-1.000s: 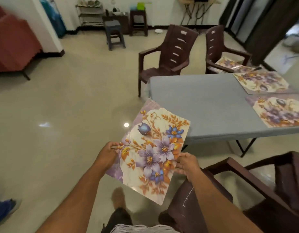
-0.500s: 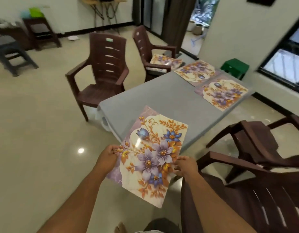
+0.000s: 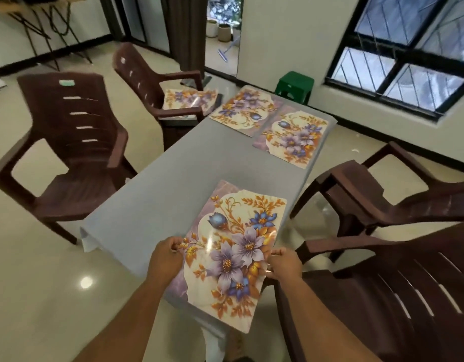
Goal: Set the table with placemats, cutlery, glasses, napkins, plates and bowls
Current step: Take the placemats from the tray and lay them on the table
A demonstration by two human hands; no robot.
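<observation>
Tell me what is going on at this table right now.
A person is laying out floral placemats. The left hand and right hand grip the side edges of one placemat over the near end of the grey table. Two more placemats lie at the far end, and others sit on a brown chair. No cutlery or dishes are in view.

We see a floral placemat point(image 3: 236, 246), purple and orange blooms on cream, over the near end of the grey table point(image 3: 157, 194), its near corner overhanging. Two matching placemats point(image 3: 267, 121) lie flat side by side at the far end.
</observation>
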